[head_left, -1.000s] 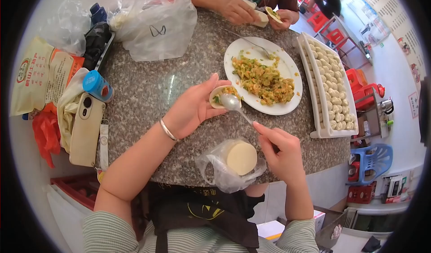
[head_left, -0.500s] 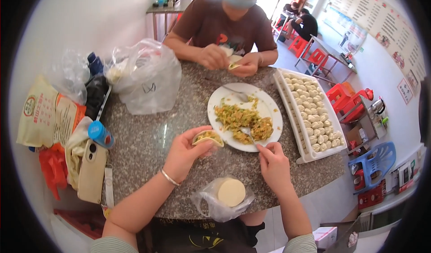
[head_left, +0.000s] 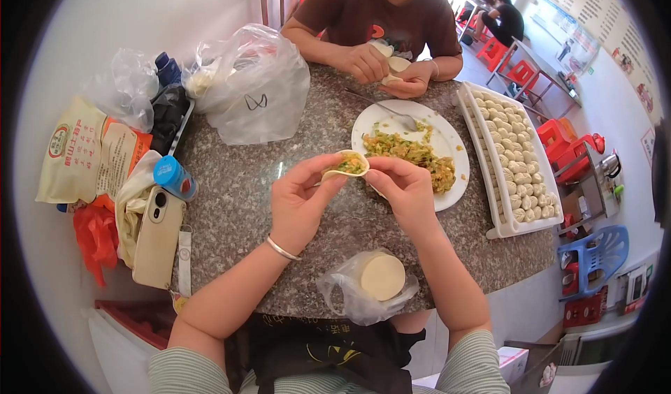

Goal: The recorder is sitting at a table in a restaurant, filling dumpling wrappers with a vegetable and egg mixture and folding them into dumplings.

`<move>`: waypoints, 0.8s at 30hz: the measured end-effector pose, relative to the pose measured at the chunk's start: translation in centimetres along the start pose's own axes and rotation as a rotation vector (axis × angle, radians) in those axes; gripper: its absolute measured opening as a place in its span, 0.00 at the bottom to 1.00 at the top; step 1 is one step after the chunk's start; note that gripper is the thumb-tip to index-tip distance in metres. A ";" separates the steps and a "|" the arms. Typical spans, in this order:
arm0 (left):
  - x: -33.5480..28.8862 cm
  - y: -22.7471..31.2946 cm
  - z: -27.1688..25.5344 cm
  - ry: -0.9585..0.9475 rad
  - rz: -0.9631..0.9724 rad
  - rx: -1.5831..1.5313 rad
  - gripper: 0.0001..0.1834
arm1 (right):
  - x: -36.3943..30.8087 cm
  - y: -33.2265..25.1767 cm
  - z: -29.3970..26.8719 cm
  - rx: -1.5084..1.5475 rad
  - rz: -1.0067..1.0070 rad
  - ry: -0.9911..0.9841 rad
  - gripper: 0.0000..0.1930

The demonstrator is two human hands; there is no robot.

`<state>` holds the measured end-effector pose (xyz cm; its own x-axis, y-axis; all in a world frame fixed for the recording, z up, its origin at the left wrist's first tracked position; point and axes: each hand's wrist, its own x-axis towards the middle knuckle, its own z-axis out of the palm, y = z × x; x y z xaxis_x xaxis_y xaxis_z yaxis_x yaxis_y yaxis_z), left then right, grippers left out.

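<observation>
Just left of the plate, my left hand point(head_left: 300, 202) holds a round dough wrapper point(head_left: 358, 172) folded up around yellow-green chopped filling. My right hand point(head_left: 405, 191) pinches the wrapper's right edge between thumb and fingers. Beyond my hands lies a white oval plate point(head_left: 453, 132) with a heap of chopped filling point(head_left: 412, 149) and a metal spoon point(head_left: 403, 119) at its far side. The spoon my right hand held earlier cannot be made out clearly. Close to me, a stack of round wrappers point(head_left: 383, 276) sits in a clear plastic bag point(head_left: 342, 286).
Across the table a co-worker's hands point(head_left: 391, 69) hold wrappers. A white tray point(head_left: 498, 205) of pleated dumplings point(head_left: 521, 163) stands at right. Leftward are a big plastic bag point(head_left: 262, 107), a blue-lidded jar point(head_left: 175, 177), a phone point(head_left: 157, 237) and packages point(head_left: 73, 156).
My right hand has left the filling and come to the wrapper, now pinching its edge. My left hand has moved toward it. The co-worker's hands have shifted, and the whole view has moved slightly.
</observation>
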<state>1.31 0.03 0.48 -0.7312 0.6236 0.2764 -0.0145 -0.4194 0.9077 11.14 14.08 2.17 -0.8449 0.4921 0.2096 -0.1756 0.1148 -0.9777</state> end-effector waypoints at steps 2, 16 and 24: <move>-0.2 -0.6 -0.2 -0.011 0.091 0.083 0.13 | -0.3 0.4 0.3 0.050 0.001 0.031 0.10; -0.9 -0.5 0.1 -0.151 0.098 0.175 0.11 | -1.0 -0.4 -1.2 -0.019 0.056 -0.002 0.06; -0.7 -0.6 0.2 -0.061 -0.118 0.005 0.09 | -1.3 -0.5 -0.2 -0.307 -0.268 0.047 0.05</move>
<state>1.96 -0.10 -0.17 -0.6820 0.7074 0.1856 -0.0948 -0.3372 0.9366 12.43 13.60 2.40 -0.7644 0.4476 0.4640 -0.2219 0.4931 -0.8412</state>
